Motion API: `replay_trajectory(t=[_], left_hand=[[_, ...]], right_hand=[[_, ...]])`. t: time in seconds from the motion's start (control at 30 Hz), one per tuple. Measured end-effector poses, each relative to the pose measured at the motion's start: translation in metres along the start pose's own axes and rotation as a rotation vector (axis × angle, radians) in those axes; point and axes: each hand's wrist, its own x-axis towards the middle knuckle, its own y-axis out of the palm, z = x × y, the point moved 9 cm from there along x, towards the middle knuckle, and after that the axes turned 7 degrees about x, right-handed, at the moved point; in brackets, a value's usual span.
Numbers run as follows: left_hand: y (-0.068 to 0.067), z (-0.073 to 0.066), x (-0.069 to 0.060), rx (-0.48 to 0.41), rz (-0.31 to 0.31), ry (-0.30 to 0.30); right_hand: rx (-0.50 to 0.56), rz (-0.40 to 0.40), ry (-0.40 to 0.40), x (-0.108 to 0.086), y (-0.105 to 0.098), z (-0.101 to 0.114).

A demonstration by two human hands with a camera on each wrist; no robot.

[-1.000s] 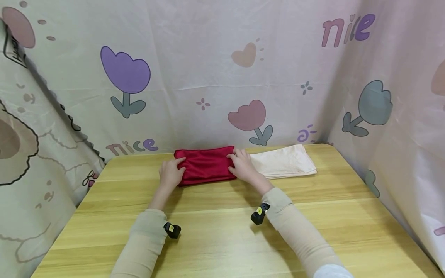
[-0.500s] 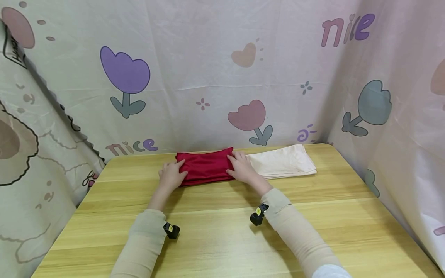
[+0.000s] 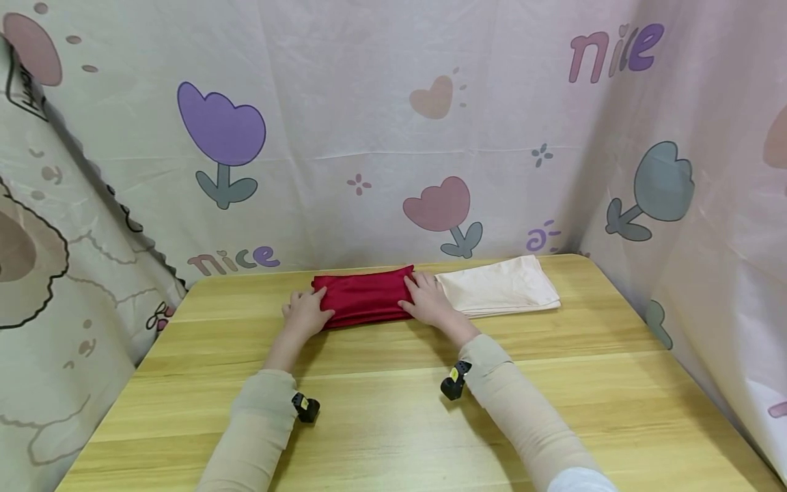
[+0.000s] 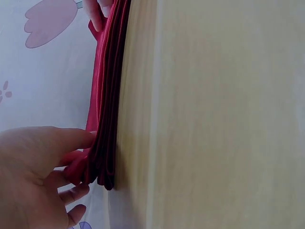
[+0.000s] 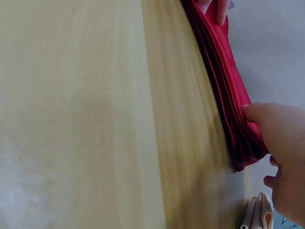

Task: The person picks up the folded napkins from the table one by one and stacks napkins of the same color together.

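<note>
A folded red cloth (image 3: 367, 298) with a slight sheen lies near the table's back edge, several layers showing along its front side. My left hand (image 3: 304, 311) grips its left end, and in the left wrist view the thumb presses on the upper layer while the fingers (image 4: 74, 194) curl round the end. At the opposite end my right hand (image 3: 429, 298) pinches the cloth, its thumb (image 5: 255, 113) on top in the right wrist view. Part of each end is hidden behind the fingers. A folded cream cloth (image 3: 501, 287) lies just right of my right hand.
The wooden table (image 3: 381, 417) extends toward me in front of the cloths. A printed fabric curtain (image 3: 344, 116) hangs right behind the table's back edge and along both sides. Small black cameras sit on both wrists.
The red cloth's far edge has come toward me, so its top looks narrower. Both hands have stayed at its ends, with only slight shifts. The cream cloth has not moved.
</note>
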Motion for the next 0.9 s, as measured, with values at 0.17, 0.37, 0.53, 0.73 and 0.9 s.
replay_trajectory(t=[0.17, 0.37, 0.53, 0.73, 0.9], left_hand=[[0.004, 0.002, 0.0, 0.002, 0.024, -0.012], [0.009, 0.005, 0.0, 0.022, 0.066, -0.029], [0.012, 0.005, -0.002, 0.036, 0.12, -0.03], [0.016, 0.008, -0.004, 0.053, 0.173, -0.004], [0.015, 0.012, -0.007, 0.086, 0.197, 0.022]], right_hand=[[-0.056, 0.045, 0.025, 0.0, 0.007, -0.003], [-0.14, 0.117, 0.083, -0.001, 0.015, -0.008], [-0.204, 0.167, 0.129, -0.003, 0.019, -0.012], [-0.208, 0.162, 0.175, -0.004, 0.016, -0.015], [-0.219, 0.142, 0.201, -0.004, 0.016, -0.02]])
